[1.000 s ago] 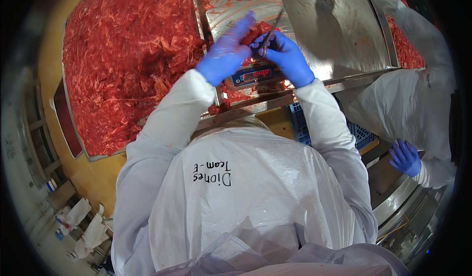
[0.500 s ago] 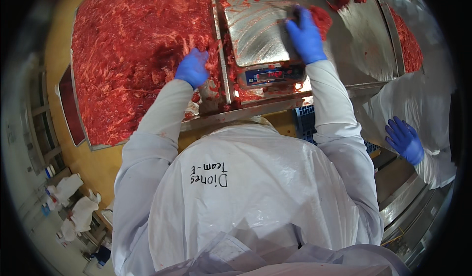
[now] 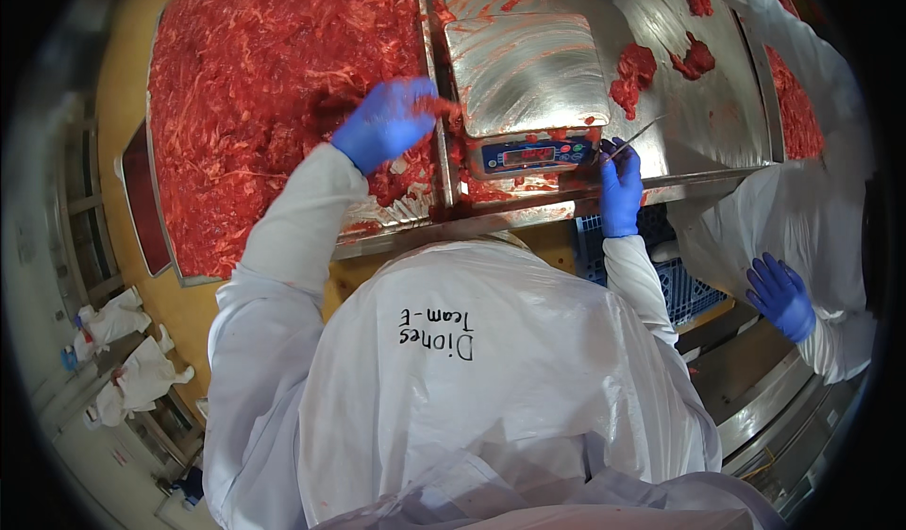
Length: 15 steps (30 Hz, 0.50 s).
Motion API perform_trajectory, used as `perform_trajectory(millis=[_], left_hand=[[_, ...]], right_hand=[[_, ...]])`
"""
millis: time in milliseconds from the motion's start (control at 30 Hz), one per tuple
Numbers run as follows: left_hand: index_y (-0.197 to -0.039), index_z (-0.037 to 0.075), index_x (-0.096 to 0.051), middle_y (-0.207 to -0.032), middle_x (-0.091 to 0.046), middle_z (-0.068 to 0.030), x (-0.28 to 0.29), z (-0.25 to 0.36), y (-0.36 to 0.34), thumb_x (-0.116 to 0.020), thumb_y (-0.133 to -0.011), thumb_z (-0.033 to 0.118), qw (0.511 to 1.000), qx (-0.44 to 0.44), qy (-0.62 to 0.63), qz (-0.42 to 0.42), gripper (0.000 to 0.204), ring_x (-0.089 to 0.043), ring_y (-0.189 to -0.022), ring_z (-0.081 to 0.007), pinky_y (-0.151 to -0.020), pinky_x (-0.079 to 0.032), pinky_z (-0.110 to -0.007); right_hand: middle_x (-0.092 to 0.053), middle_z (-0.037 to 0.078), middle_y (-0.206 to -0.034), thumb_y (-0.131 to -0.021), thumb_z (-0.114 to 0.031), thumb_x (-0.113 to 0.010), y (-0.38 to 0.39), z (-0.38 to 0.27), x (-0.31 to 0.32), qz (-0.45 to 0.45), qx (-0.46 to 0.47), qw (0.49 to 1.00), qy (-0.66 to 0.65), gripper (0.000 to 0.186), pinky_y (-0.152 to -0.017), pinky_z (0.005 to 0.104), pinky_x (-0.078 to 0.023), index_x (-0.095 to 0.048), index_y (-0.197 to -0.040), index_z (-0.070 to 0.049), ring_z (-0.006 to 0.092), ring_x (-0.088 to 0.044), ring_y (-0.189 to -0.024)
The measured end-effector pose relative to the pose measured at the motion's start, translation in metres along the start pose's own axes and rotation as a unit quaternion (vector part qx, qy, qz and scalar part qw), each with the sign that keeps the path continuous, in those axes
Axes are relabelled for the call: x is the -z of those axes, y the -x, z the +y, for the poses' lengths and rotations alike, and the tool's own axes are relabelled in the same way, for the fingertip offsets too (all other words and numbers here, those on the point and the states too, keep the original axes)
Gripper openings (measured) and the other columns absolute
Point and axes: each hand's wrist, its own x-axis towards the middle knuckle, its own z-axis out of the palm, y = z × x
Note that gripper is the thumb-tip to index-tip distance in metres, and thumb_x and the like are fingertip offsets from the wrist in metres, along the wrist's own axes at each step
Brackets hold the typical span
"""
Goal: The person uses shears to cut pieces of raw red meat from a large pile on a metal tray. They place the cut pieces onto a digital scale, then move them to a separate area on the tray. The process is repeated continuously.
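Note:
My left hand [image 3: 385, 126], in a blue glove and smeared by motion, pinches a small strip of red meat [image 3: 438, 106] over the divider beside the scale. Under and left of it spreads a large tray of trimmed raw meat [image 3: 255, 105]. My right hand [image 3: 620, 190], also gloved in blue, is closed around a knife [image 3: 640, 136] at the scale's front right corner; its thin blade points away to the right. The flat steel scale [image 3: 524, 63] has a bare, smeared platform and a lit display [image 3: 530, 156]. Right of the scale lies a meat chunk [image 3: 632, 77].
Another meat piece [image 3: 696, 56] lies farther right on the steel table [image 3: 727, 115]. A co-worker's blue-gloved hand [image 3: 781, 296] hangs at the right, beside their white apron. Below the table edge sits a blue plastic crate [image 3: 684, 289]. More meat [image 3: 793, 110] fills a tray at far right.
My right hand has let go of the meat chunk beside the scale and drawn back toward the table's front edge. My left hand has lifted rightward with a strip of meat. The co-worker's far hand has left view.

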Motion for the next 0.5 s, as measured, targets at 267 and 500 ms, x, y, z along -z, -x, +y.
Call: perform_trajectory(millis=[267,500], left_hand=[[-0.129,0.0,-0.065,-0.122,-0.07,-0.0113,-0.015,0.12,-0.055,-0.069,-0.089,0.009,0.94,-0.326,-0.085,0.044,0.041,-0.069,-0.111,-0.0198,-0.091,-0.059,-0.035],[-0.129,0.005,-0.066,-0.125,-0.064,-0.0178,-0.022,0.011,-0.097,-0.075,-0.083,0.014,0.906,-0.203,-0.341,0.149,0.048,-0.063,-0.115,-0.0351,-0.099,-0.055,-0.04]], right_hand=[[-0.065,0.013,-0.13,-0.104,-0.009,-0.063,0.012,-0.007,-0.001,0.001,0.014,0.998,-0.063,0.037,-0.107,0.0343,-0.048,-0.054,-0.139,0.001,0.0198,-0.062,-0.122],[-0.066,0.013,-0.134,-0.103,-0.011,-0.064,0.018,-0.021,0.008,-0.018,-0.018,0.996,-0.081,0.04,-0.107,0.0341,-0.048,-0.054,-0.139,0.002,0.0193,-0.062,-0.122]])
